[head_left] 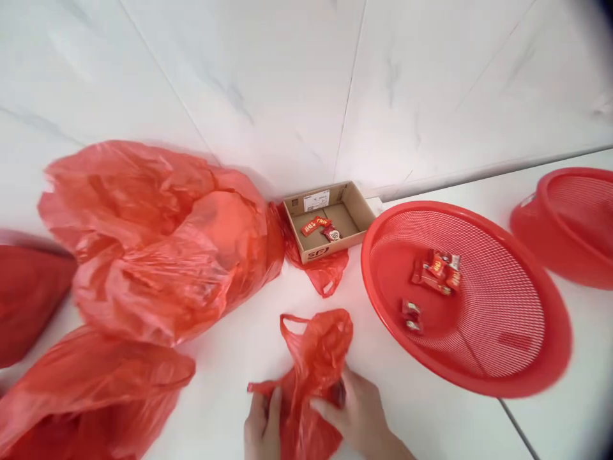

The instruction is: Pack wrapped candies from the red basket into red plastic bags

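Both of my hands hold a small red plastic bag (313, 358) low in the middle of the white table. My left hand (262, 425) pinches its lower left edge. My right hand (357, 415) grips its right side, fingers closed into the plastic. The bag's handle loops point away from me. To the right stands a red mesh basket (507, 358) with a few red wrapped candies (437, 271) inside. Behind the bag sits a small open cardboard box (318, 252) that holds two red packets (320, 227).
A large puffed red plastic bag (163, 255) fills the left side, with another red bag (86, 390) below it and a red shape (26, 300) at the left edge. A second red basket (569, 223) stands at the far right. White marbled wall behind.
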### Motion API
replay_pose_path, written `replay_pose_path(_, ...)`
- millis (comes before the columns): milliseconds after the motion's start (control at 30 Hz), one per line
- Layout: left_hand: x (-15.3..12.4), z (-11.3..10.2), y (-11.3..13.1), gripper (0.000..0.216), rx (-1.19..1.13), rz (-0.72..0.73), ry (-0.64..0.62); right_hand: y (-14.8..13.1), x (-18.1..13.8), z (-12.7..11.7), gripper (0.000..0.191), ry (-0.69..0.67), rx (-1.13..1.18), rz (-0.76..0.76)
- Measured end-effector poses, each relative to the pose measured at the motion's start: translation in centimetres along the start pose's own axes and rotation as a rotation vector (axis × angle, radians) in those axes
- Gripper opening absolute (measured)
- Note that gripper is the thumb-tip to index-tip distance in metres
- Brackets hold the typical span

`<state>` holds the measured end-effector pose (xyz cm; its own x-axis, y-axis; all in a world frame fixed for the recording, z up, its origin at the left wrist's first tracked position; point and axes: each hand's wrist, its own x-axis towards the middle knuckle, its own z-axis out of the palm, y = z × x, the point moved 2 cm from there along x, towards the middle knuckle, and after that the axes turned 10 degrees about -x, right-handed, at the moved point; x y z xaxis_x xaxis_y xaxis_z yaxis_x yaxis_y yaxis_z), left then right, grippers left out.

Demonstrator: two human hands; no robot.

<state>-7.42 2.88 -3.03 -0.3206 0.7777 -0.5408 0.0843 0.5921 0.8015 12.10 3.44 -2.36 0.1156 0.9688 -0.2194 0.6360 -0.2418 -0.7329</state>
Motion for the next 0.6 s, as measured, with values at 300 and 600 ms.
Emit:
replay_pose_path(300, -4.0, -1.5, 3.9, 0.01, -0.848, -0.259, 0.431, 2.9, -0.8, -5.1, 0.032, -0.138, 0.349, 0.22)
replay_pose_path(600, -13.0, 1.0, 7.4, 0.009, -0.977, -0.192, 0.462, 1.2, -4.4, -15.2, 0.036, -0.15, 0.155, 0.114)
